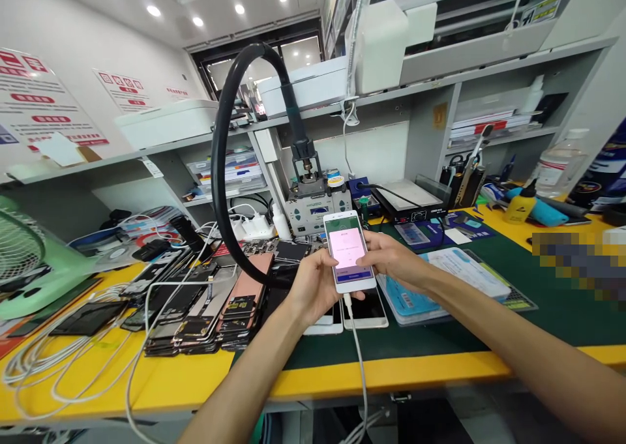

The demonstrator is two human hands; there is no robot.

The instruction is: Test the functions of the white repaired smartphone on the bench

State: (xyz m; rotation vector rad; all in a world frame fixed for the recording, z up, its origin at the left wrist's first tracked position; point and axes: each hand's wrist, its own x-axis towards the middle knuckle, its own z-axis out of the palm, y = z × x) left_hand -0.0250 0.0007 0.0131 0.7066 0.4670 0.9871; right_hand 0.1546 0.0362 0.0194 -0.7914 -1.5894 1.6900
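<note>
A white smartphone is held upright above the bench between both hands, its screen lit with a pale pink box. My left hand is closed around the phone's left edge, thumb on the glass. On the opposite edge, my right hand grips it too, its thumb over the lower screen. A white charging cable plugs into the bottom of the phone and hangs over the bench edge. Beneath the hands, another white phone lies on the green mat, partly covered.
Stacks of phone parts cover the left of the yellow bench, near coiled cables and a green fan. A black hose arches beside a rework station. Right of the hands lie blue-and-white packs; farther right stands a yellow bottle.
</note>
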